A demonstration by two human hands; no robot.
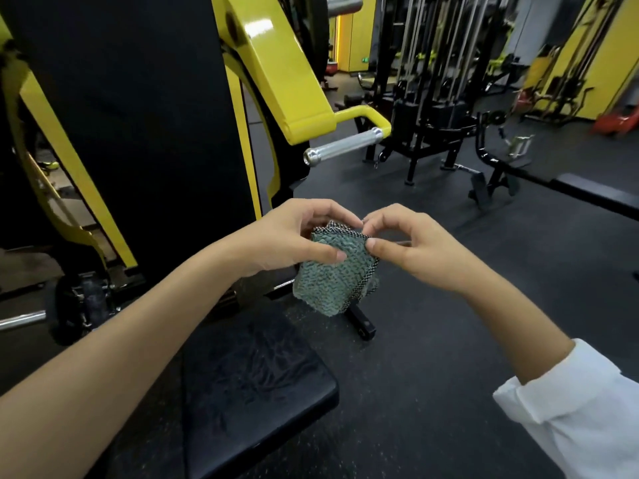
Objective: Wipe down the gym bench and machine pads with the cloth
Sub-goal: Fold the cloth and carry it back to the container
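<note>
Wiping has not begun: the left hand [287,236] grips the folded cloth [328,274] above the seat pad's [256,375] far edge, the right hand [415,250] pinches its top corner; next it likely needs pressing flat onto the pad

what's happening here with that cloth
A person holds a folded green cloth in both hands, in the air near the black seat pad of a yellow machine. The left hand grips its top left part, thumb across the face; the right hand pinches the top right corner. The cloth touches no pad, so no wiping is under way right now.
</note>
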